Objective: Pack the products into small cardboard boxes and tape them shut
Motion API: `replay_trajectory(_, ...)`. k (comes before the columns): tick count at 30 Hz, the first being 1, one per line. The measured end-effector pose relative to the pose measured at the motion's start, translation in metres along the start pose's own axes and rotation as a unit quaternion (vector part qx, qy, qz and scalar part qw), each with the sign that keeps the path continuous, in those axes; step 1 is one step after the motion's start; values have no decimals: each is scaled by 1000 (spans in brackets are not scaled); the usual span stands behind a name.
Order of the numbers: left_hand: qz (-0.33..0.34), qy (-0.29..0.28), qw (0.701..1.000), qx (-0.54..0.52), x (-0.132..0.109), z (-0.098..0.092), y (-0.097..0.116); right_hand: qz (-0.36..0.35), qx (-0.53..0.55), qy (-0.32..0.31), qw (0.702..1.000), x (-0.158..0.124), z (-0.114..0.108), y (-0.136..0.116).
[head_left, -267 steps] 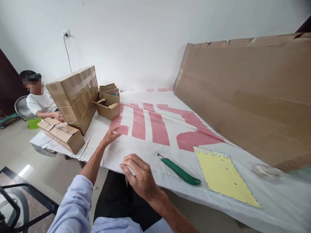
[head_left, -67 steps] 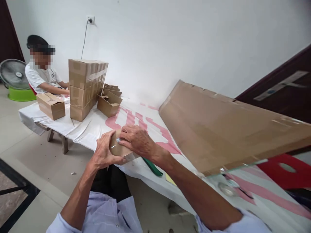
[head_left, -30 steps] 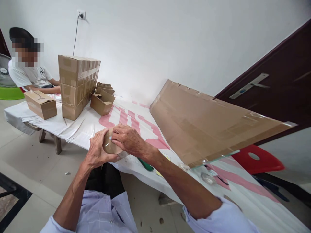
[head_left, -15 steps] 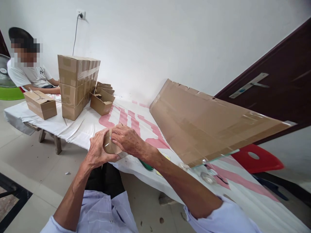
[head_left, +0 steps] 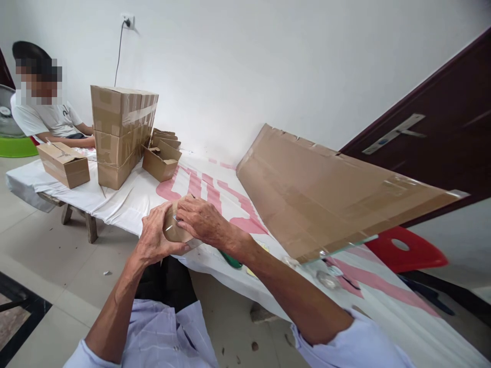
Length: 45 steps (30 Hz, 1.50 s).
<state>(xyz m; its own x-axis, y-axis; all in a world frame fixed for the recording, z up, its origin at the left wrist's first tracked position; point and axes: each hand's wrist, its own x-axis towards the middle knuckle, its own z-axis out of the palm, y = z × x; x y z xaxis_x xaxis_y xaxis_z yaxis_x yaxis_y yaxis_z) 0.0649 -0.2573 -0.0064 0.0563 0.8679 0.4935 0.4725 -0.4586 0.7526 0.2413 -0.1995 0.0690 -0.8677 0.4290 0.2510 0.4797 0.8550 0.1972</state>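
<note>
A small brown cardboard piece [head_left: 175,231] is between my two hands at the near edge of the cloth-covered table [head_left: 126,207]. Fingers and thumb of my left hand [head_left: 155,236] wrap round its left and lower sides. My right hand [head_left: 201,221] has its fingers pinched together at the piece's upper right, with a small shiny bit by the fingertips that is too small to name. The right hand hides part of the piece. Beyond my hands stands an open cardboard box [head_left: 161,162].
Stacked taped boxes [head_left: 115,135] and a single box [head_left: 64,164] stand at the left, near a seated person [head_left: 46,115]. A large cardboard sheet [head_left: 326,194] leans at the right. Behind it is a red chair [head_left: 414,250]. A green object [head_left: 231,259] lies under my right forearm.
</note>
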Motion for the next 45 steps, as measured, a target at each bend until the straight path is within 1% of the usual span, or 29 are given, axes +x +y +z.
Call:
replay_trajectory(4, -3, -6, 1000, -6, 0, 0, 1, -10, -7, 6, 1000, 2, 3, 0)
replay_trajectory(10, 0, 0, 1000, -4, 1, 0, 1, 2, -15, 19, 1000, 0, 8, -2)
replay_trajectory(12, 2, 0, 1000, -3, 1, 1, 0, 10, -4, 34, 999, -1, 11, 0)
replay_trajectory(17, 1, -1, 1000, 4, 0, 3, -2, 27, 68, 121, 990, -3, 15, 6)
replay_trajectory(22, 4, -3, 1000, 16, -1, 2, -2, 66, 193, 197, 959, -7, 7, 8)
replay_trajectory(24, 2, -1, 1000, 17, -2, 1, -3, 96, 250, 219, 938, -9, 3, 7)
replay_trajectory(26, -4, 0, 1000, 15, -1, -1, -6, 132, 314, 239, 909, -13, -1, 6)
replay_trajectory(30, -24, 3, 999, -25, 1, -8, -19, 202, 442, 271, 831, -27, -7, 10)
replay_trajectory(32, -32, 4, 998, -51, 2, -15, -27, 232, 478, 296, 793, -40, -8, 16)
replay_trajectory(35, -38, 10, 998, -50, 4, -30, -43, 282, 487, 343, 752, -70, 0, 33)
replay_trajectory(37, -42, 14, 998, -37, 5, -40, -56, 323, 477, 376, 725, -99, 13, 45)
replay_trajectory(40, -58, -2, 997, -48, 7, -53, -75, 397, 451, 423, 679, -148, 44, 61)
replay_trajectory(42, -78, -17, 995, -62, 8, -60, -85, 451, 428, 431, 654, -179, 69, 66)
replay_trajectory(45, -106, -25, 991, -76, 10, -67, -91, 516, 405, 417, 629, -214, 106, 68)
